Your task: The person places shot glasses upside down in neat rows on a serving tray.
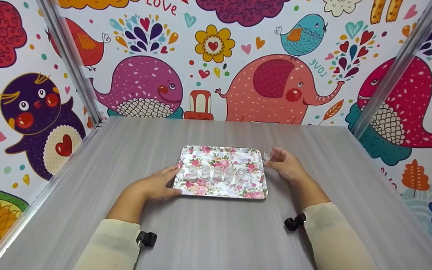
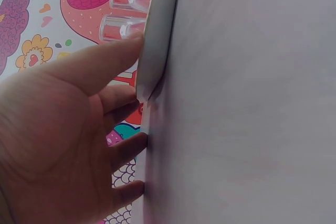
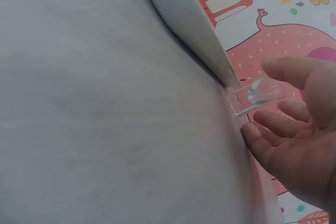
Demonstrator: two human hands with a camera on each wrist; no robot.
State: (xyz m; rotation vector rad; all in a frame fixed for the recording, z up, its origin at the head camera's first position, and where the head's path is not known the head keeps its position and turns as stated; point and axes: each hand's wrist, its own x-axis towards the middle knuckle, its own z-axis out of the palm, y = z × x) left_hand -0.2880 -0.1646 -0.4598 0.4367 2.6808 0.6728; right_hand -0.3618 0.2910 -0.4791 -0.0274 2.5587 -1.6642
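Note:
A white tray (image 1: 216, 191) with pink flowers lies on the table, its grey outer wall (image 2: 160, 35) turned to the left wrist camera. Several small clear glasses (image 1: 217, 173) stand in a row on it. My left hand (image 1: 156, 185) touches the tray's left side with thumb and index finger spread apart; the other fingertips rest near the table surface. Just beyond the tray's right edge, my right hand (image 1: 287, 164) holds another small clear glass (image 3: 254, 96) between thumb and fingers. That glass is upright, low beside the tray; whether it touches the table is unclear.
The grey wood-grain table (image 1: 219, 236) extends around the tray. Walls (image 1: 208, 75) with colourful cartoon animals enclose the back and sides, with metal posts (image 1: 77, 67) at the corners. A black camera is strapped to each wrist.

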